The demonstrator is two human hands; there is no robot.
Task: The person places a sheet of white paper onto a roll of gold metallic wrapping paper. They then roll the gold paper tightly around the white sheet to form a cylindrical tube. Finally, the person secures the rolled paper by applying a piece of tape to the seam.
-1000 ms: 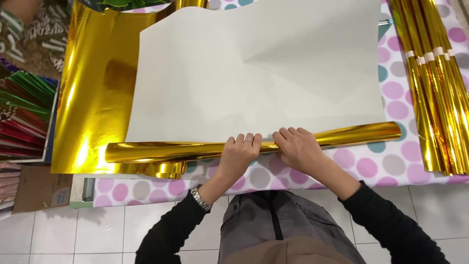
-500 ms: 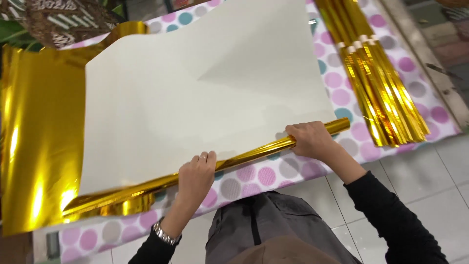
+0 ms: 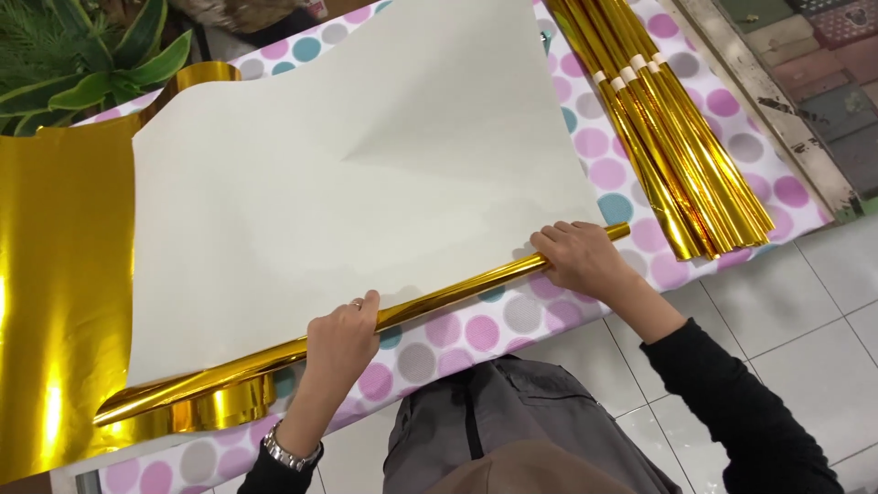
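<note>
From the head view, looking down over the person's lap, a gold roll (image 3: 430, 306) lies slantwise across the near edge of the bench (image 3: 512, 320), its long axis running from low on the person's left up to their right. It is the rolled-up near edge of a big sheet (image 3: 366, 192), white side up, which spreads away from the person; its shiny gold face (image 3: 55, 274) shows where another sheet or the same foil lies flat further left.

Both hands sit on the roll, palms down, well apart along its length. The left hand (image 3: 340, 340) is curled over the roll around its middle, fingers wrapped over the top, a ring and a wristwatch (image 3: 288, 451) showing. The right hand (image 3: 578, 259) covers the roll close to its right end, fingers bent over it and pressing; only a short gold tip pokes out past it. The roll's loose left end, beyond the left hand, is far from either hand.

Off to the right, apart from the hands, a bundle of finished gold rolls (image 3: 668, 137) lies on the dotted cloth (image 3: 631, 174). A green plant (image 3: 82, 64) stands at the far left.
</note>
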